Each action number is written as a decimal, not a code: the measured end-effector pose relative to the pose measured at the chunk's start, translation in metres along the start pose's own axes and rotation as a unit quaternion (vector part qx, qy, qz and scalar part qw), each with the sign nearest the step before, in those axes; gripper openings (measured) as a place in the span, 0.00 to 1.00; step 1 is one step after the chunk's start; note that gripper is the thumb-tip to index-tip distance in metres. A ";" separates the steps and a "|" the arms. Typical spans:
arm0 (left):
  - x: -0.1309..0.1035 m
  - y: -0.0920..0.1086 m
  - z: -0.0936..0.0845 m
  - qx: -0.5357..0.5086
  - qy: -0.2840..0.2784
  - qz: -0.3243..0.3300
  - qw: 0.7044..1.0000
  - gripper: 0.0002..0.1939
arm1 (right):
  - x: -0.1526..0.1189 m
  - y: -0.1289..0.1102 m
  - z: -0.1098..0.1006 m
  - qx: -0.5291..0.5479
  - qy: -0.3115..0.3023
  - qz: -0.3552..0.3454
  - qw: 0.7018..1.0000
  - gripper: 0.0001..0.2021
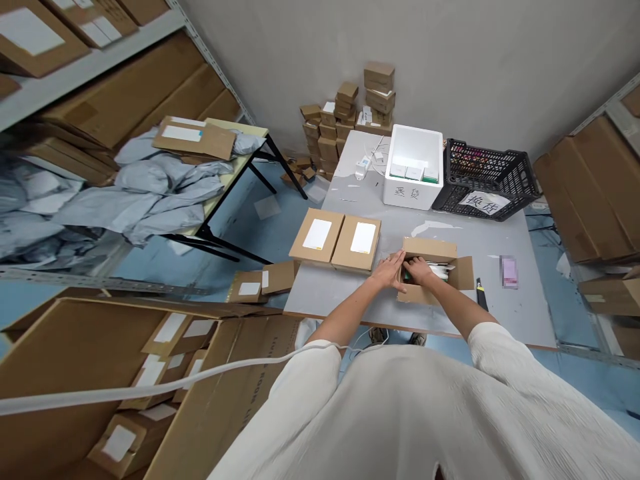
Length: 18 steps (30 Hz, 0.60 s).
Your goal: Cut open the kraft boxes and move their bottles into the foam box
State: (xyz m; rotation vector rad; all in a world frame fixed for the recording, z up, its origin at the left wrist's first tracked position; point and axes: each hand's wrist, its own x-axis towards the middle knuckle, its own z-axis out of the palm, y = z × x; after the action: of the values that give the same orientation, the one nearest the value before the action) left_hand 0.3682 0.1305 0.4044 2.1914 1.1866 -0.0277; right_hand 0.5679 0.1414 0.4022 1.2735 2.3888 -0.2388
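Note:
An open cardboard box (430, 249) stands near the table's front edge with its flaps folded out. My left hand (391, 272) presses against the box's left side, thumb and fingers spread apart. My right hand (419, 271) reaches down inside, its fingers bent at the left end; what they hold there is partly hidden. Beside that hand, white items (440, 271) lie in the box, and a bit of green shows under the fingers. To the right of the box is a black and yellow utility knife (481, 295).
Two labelled cartons (334, 239) sit left of the box. Behind are a white foam bin (413, 196) and a black crate (487, 180). A blurred pink rectangle (509, 272) lies right. A large carton (225, 380) and white cable (165, 385) are at lower left.

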 end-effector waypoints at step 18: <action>0.010 0.001 0.012 0.011 0.009 -0.011 1.000 0.86 | -0.074 0.037 -0.027 0.143 0.136 0.044 0.979 0.25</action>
State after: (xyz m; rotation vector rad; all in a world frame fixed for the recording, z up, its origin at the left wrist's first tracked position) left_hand 0.3780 0.1307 0.3923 2.2017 1.2251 -0.0310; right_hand 0.6276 0.1160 0.4611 1.6313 2.5862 -0.4180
